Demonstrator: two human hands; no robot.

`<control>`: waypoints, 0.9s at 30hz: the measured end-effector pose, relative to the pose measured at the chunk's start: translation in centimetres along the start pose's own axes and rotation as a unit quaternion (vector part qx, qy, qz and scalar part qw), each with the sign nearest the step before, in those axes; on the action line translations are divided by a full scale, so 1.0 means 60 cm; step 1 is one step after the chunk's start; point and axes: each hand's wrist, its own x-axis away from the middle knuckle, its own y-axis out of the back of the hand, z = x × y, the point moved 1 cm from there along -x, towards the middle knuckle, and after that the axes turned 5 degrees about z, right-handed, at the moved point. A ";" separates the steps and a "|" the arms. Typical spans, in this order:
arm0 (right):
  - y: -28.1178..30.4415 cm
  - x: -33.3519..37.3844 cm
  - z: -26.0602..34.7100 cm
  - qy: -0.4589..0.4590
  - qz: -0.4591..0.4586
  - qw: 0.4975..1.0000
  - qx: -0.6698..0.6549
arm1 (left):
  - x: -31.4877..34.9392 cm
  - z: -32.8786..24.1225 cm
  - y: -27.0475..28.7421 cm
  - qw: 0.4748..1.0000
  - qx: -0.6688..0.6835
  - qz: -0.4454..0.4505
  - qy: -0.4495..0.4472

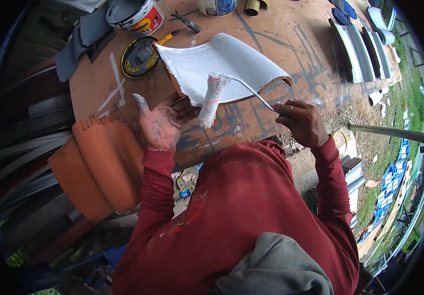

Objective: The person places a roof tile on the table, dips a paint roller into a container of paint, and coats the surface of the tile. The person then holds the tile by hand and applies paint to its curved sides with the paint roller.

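Note:
My right hand (304,120) grips the bent metal rod of a paint roller (213,101). The roller's fluffy white sleeve, with a reddish tinge, hangs in front of the near edge of a curved roof tile (221,54). White-grey paint coats the tile's upper face; bare orange-brown clay shows along its edges. Palm up, my left hand (161,120) is beside the tile's near left corner, thumb stretched out and fingers loosely bent toward its edge. Grey paint spots its palm and thumb. Whether the fingertips touch the tile cannot be made out.
Stacked unpainted orange tiles (106,167) stand at the left. A paint-smeared lid (139,56), a paint bucket (138,17) and a brush (187,22) are on the wooden table (300,44) behind. Coated tiles (354,54) lie at its right end. A blue-labelled can (217,7) is farther back.

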 end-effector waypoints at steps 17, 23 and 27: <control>0.048 -0.049 0.000 -0.021 0.030 0.999 -0.002 | -0.030 -0.020 -0.018 1.000 -0.020 -0.004 -0.011; 0.158 0.067 -0.079 -0.136 0.034 0.986 0.086 | -0.034 -0.029 -0.003 0.999 -0.018 0.045 -0.006; 0.192 0.096 -0.106 -0.180 0.026 0.980 0.076 | -0.038 -0.030 -0.012 1.000 -0.015 0.002 -0.022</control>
